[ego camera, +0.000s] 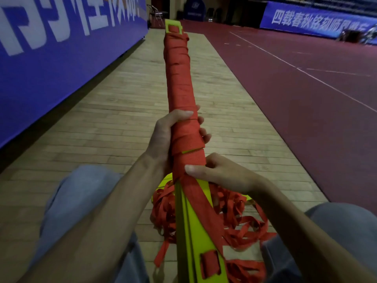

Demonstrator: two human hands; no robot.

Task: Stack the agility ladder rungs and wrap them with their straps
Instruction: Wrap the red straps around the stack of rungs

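**Rung bundle mostly wrapped, both hands clamped on it**

A wooden floor (122,111) runs under the rung bundle (189,231), with a dark red court (295,99) to the bundle's right. Two blue banners are in view: one (51,58) stands along the floor to the bundle's left, the other (306,19) beyond the court, far right of the bundle's far end.

The single bundle of flat yellow rungs is held in the air, pointing away from the person, between two knees in light jeans (77,197). How many rungs are stacked cannot be counted. The red strap (178,78) is wound over most of the bundle's far length. A tangle of loose strap (240,211) hangs around the bundle's bare near end.

The left hand (163,135) has its fingers curled tight round the wrapped part. Just nearer along the bundle, the right hand (220,172) pinches the strap against the edge of the wrapping, thumb on top.
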